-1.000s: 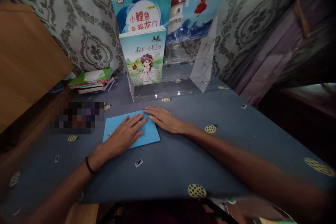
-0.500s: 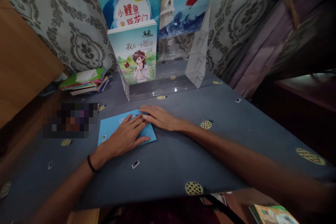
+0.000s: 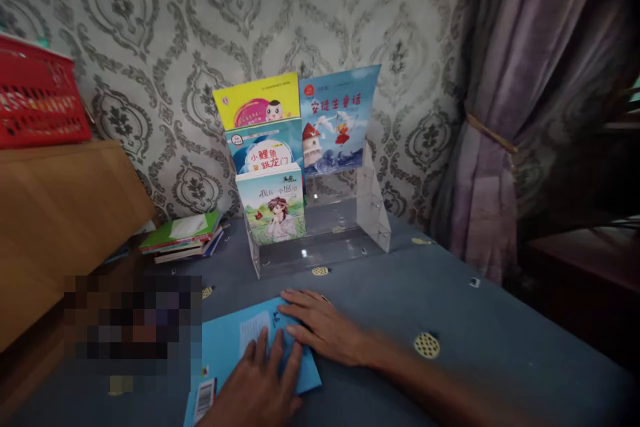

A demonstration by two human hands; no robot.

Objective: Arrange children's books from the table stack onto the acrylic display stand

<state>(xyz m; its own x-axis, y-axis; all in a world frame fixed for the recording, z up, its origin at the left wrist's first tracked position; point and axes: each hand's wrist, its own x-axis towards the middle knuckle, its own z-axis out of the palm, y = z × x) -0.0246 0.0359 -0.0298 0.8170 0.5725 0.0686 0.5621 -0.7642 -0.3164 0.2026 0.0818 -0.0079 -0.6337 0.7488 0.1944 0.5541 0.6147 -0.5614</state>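
Note:
A blue book (image 3: 225, 340) lies flat on the table, its barcode side facing up. My left hand (image 3: 263, 380) rests on its lower middle with the fingers spread. At the book's upper right corner, my right hand (image 3: 325, 327) lies with fingers stretched out, the tips touching the cover. Beyond both hands stands a clear acrylic book rack (image 3: 373, 210). On its left side are a yellow book (image 3: 257, 100), a teal book (image 3: 270, 143) and a pale green book with a drawn figure (image 3: 275, 207), one before another. A blue storybook (image 3: 340, 120) stands at the upper right.
A stack of books (image 3: 183, 237) lies at the left back of the patterned tablecloth (image 3: 400, 293). A wooden cabinet (image 3: 65, 213) with a red basket (image 3: 40, 93) on it borders the left. A tied curtain (image 3: 490, 133) hangs at right. One patch at left is blurred out.
The view has tilted up, so the rack's upper books and the basket now show. My left hand has shifted off my right hand, its fingers now spread lower on the blue book.

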